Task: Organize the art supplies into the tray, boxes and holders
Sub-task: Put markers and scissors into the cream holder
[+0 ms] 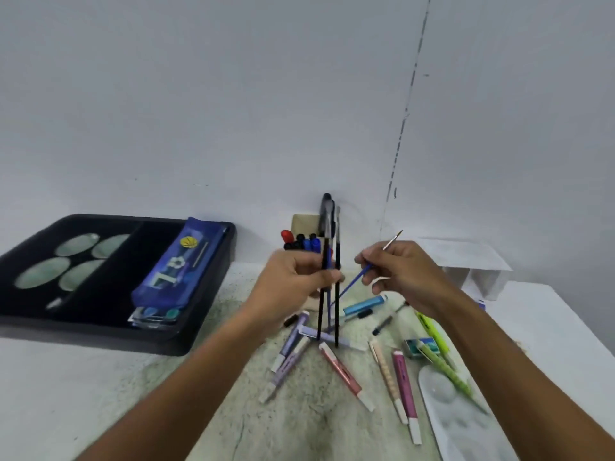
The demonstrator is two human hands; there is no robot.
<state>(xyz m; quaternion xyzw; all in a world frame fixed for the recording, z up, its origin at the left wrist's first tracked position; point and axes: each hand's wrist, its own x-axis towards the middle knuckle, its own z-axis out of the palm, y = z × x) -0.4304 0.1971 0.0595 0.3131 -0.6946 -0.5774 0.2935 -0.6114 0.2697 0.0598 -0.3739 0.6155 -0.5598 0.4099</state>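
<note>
My left hand [296,281] grips a bundle of long paintbrushes [336,314] held upright, their handle ends standing among the pens on the table. My right hand [404,274] pinches a thin blue-handled brush [354,282] that slants from upper right down to the left, close to the bundle. Behind the hands stands a beige holder [304,222] with red, black and blue markers [301,241]. Several pastel pens and highlighters [339,369] lie scattered on the table in front. A black tray [203,314] sits at the left with a blue pencil case [174,264] inside.
A white paint palette [466,417] lies at the lower right, with a green pen [444,369] across it and a small teal box [419,346] beside it. A white box [472,266] stands at the back right against the wall. Round pale dishes [76,259] fill the tray's left compartment.
</note>
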